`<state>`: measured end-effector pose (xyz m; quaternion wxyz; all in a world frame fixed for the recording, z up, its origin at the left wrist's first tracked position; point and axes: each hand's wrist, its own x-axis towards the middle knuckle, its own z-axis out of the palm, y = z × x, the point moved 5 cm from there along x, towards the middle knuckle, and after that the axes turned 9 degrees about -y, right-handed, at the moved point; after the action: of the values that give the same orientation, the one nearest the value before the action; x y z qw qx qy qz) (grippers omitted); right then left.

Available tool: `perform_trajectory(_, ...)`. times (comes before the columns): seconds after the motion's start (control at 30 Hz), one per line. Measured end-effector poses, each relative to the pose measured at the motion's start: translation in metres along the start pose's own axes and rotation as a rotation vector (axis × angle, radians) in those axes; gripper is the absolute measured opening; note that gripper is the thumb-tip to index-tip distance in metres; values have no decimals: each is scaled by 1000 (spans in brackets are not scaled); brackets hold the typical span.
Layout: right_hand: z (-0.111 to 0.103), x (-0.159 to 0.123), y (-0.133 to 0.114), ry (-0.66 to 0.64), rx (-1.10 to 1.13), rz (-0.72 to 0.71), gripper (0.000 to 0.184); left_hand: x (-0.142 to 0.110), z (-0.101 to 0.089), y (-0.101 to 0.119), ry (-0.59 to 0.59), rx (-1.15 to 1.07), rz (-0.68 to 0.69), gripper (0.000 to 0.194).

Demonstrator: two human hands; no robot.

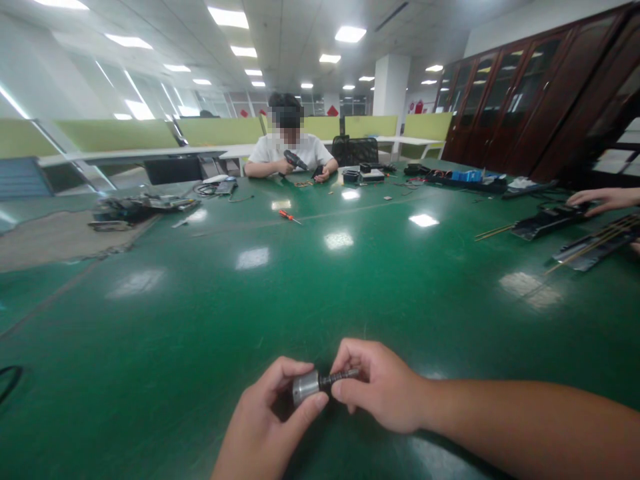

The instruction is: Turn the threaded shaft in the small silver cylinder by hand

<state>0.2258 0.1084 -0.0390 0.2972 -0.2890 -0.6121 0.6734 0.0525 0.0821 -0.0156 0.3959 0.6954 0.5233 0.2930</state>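
Observation:
Low in the middle of the head view, my left hand [273, 413] is closed around a small silver metal cylinder [306, 387] that looks like a motor. From the cylinder's right end a dark, ridged shaft [326, 381] points right. The fingertips of my right hand [373, 383] pinch this shaft, and its lighter tip [354, 373] sticks out past the thumb. Whether shaft and cylinder are one piece I cannot tell. Both hands are just above the green tabletop [200, 347], close together.
Across the table a person [293, 150] holds a power drill [296, 160]. A red screwdriver [287, 215] lies mid-table. Metal parts [143, 207] sit at the left, a black cable [11, 383] at the near left. Another person's hand [607, 199] touches black parts [547, 221] at right.

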Motion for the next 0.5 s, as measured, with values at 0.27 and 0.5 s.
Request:
perform_trajectory(0.27, 0, 0, 1, 1, 10, 8, 12, 0, -1, 3, 9, -8, 4, 25)
perform_trajectory(0.5, -1, 1, 2, -7, 18, 7, 12, -1, 0, 5, 16, -17, 14, 25)
